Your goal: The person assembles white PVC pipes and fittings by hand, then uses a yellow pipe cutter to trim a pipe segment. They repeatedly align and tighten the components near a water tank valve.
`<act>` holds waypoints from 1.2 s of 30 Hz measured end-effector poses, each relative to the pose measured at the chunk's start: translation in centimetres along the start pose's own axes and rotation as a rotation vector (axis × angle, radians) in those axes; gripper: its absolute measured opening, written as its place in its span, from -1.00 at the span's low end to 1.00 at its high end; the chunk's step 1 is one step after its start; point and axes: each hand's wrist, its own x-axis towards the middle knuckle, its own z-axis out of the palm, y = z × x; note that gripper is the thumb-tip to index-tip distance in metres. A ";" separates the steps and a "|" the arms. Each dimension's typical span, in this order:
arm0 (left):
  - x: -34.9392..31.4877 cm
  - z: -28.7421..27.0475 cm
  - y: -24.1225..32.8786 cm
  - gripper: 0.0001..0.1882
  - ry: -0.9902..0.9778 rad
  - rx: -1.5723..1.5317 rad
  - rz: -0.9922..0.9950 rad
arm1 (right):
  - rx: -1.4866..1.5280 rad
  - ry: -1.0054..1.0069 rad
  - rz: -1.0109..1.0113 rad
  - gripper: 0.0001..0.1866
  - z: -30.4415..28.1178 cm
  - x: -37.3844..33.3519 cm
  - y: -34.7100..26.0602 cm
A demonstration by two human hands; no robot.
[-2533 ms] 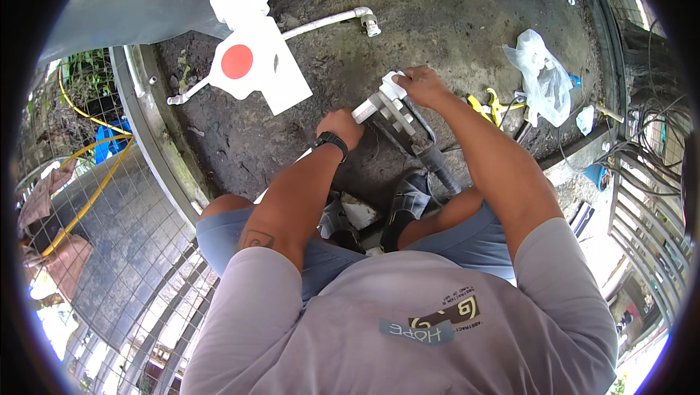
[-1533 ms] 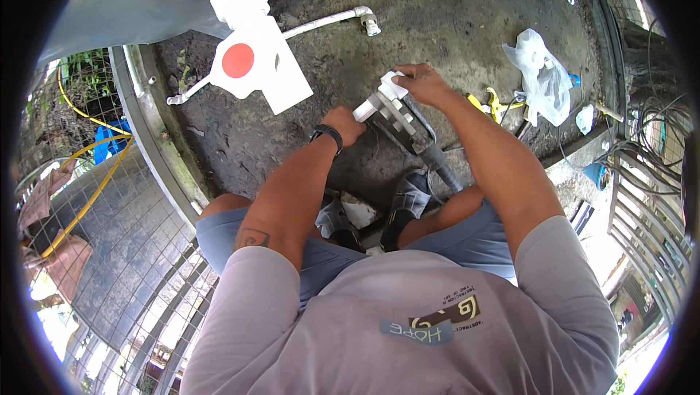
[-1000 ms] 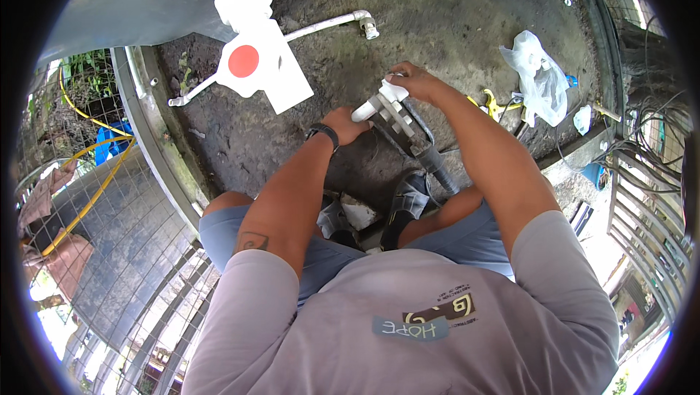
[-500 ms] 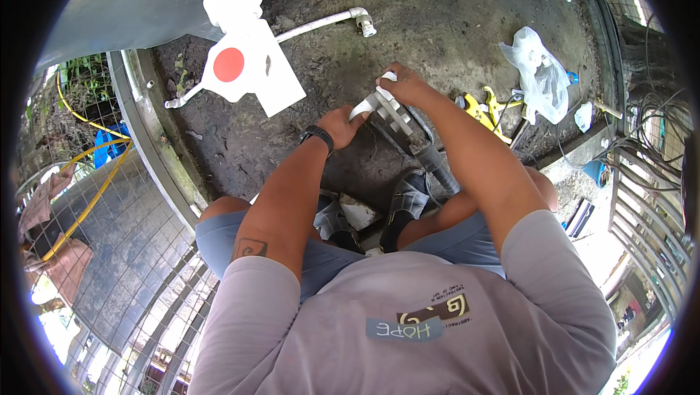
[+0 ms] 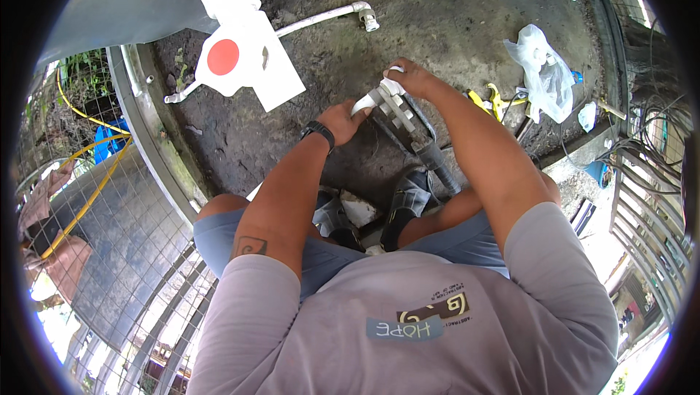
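Observation:
Between my feet stands a pipe fusion welder with a grey metal heating plate (image 5: 397,113) and a dark ribbed handle (image 5: 435,165) slanting toward my right knee. My left hand (image 5: 340,122), a black watch on its wrist, is closed round a short white pipe (image 5: 363,105) that meets the left side of the plate. On the far side, my right hand (image 5: 413,78) is closed on a white pipe fitting (image 5: 392,87) against the plate's other face. Its fingers partly cover the fitting, so I cannot tell how deep either piece sits on the welder.
A white pipe with an elbow (image 5: 357,8) runs from under a grey tank (image 5: 124,1) with a white fitting. To the right lie a yellow pipe cutter (image 5: 497,103) and a clear plastic bag (image 5: 541,74). Wire fencing stands left; cables (image 5: 656,132) hang right.
My right hand has shifted slightly right and up, and more of the white fitting shows beside the plate. The left hand stays nearly in place on the white pipe.

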 end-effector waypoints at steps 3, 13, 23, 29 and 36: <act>0.2 -0.1 -0.1 -0.36 -0.001 0.000 -0.002 | -0.031 -0.003 -0.006 -0.31 0.2 -0.6 -0.8; 0.5 -0.6 0.0 -0.35 -0.084 0.007 -0.003 | 0.022 -0.062 0.067 -0.19 -0.7 -0.3 -0.2; 0.7 -0.6 -0.6 -0.35 -0.132 0.056 0.002 | 0.386 0.215 0.299 -0.37 -2.7 -1.5 2.1; 1.4 -1.5 -1.8 -0.22 -0.304 0.101 -0.022 | -0.154 -0.150 0.250 -0.41 -8.1 -9.9 -4.1; 2.6 -0.3 -2.7 -0.53 -0.251 -0.063 -0.024 | -0.520 -0.310 0.335 -0.30 -0.2 -20.8 -2.8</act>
